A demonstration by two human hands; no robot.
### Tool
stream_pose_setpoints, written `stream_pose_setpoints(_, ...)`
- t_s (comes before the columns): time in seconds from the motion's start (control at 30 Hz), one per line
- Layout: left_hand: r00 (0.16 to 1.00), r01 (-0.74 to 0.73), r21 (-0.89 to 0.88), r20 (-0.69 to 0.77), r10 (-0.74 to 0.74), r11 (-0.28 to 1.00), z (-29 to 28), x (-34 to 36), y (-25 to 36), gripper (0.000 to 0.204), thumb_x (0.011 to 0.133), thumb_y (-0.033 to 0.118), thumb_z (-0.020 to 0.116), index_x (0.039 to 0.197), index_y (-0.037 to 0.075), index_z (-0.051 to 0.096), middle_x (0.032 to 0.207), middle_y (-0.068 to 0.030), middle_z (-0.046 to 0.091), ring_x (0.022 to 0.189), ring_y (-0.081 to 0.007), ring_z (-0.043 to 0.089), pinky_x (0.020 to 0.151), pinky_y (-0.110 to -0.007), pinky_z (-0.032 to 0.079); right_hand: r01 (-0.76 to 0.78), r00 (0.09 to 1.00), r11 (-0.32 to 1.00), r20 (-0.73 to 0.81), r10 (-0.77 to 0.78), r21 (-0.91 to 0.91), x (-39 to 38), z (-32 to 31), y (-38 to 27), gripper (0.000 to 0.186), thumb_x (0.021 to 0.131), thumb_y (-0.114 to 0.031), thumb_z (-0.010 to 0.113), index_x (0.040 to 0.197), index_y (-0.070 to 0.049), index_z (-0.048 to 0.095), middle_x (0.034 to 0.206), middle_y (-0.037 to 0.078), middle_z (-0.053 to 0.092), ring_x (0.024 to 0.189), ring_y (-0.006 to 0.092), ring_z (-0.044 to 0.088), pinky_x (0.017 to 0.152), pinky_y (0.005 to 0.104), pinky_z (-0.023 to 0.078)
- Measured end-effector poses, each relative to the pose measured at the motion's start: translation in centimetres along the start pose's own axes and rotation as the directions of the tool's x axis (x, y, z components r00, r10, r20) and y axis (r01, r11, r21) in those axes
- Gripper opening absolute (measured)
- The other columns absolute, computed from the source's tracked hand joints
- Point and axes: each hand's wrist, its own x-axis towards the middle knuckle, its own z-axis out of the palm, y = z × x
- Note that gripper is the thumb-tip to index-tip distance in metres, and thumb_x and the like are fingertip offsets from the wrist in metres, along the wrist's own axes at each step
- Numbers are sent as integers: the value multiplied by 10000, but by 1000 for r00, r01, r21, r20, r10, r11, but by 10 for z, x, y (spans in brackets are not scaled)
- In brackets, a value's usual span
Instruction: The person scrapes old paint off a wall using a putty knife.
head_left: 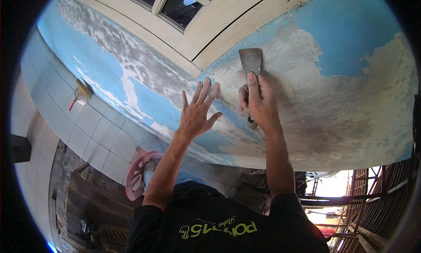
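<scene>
My right hand [259,101] is wrapped round the handle of a scraper [251,60], its thumb and a finger up on the blade. The flat metal blade points up at the wall [315,108], close to the window frame's lower corner. Around it the wall is bare grey and whitish, with patches of blue paint [351,29] left and right. My left hand [199,108] lies flat with fingers spread on or just over the wall, left of the scraper and below that corner; actual contact I cannot tell. Its palm is hidden.
A cream wooden window frame [188,55] with dark panes crosses the top. Pale tiles [98,130] run along the left, where a clear cup [82,95] with a red straw stands. A pink plastic chair [133,183] is by my left elbow. Bamboo poles [372,200] show at lower right.
</scene>
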Motion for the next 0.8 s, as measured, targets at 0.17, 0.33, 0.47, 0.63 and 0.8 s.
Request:
stream_pose_setpoints(0.17,1000,0,-19,11,0,1000,0,2,5,899,834,505,649,1530,239,147,1590,-108,105,1455,-336,123,1096,-686,116,30,997,995,-63,-36,-90,5,-2,10,420,1025,-363,401,1021,1,610,593,72,519,466,139,474,475,308,391)
stream_pose_setpoints(0.33,1000,-2,-20,-18,1,1000,-7,0,6,892,833,451,669,1529,229,156,1588,-105,122,1451,-341,140,1088,-697,129,4,990,950,-134,-48,-311,0,8,-7,468,1016,-374,361,1024,26,603,944,292,638,927,480,602,791,491,473)
stream_pose_setpoints(0.47,999,-13,-56,-33,11,998,-7,3,7,880,835,415,677,1527,233,165,1586,-90,144,1448,-336,160,1085,-701,143,27,991,960,-120,-63,-278,4,7,-1,487,1014,-384,352,1033,31,605,959,281,640,932,459,612,801,485,472)
stream_pose_setpoints(0.63,999,-8,-83,-48,4,996,-15,-1,3,877,842,418,668,1529,249,150,1592,-81,113,1451,-330,144,1079,-715,133,63,993,971,-79,-83,-229,5,12,11,493,1014,-380,342,1049,32,612,990,274,641,955,444,616,802,477,467)
stream_pose_setpoints(0.8,968,85,-658,-122,-218,748,-26,7,28,600,924,412,589,1398,68,457,1367,-174,518,1242,-338,505,1046,-462,372,164,981,975,-80,-178,-150,16,15,20,480,1030,-394,342,960,22,572,627,96,502,542,192,501,552,346,419)
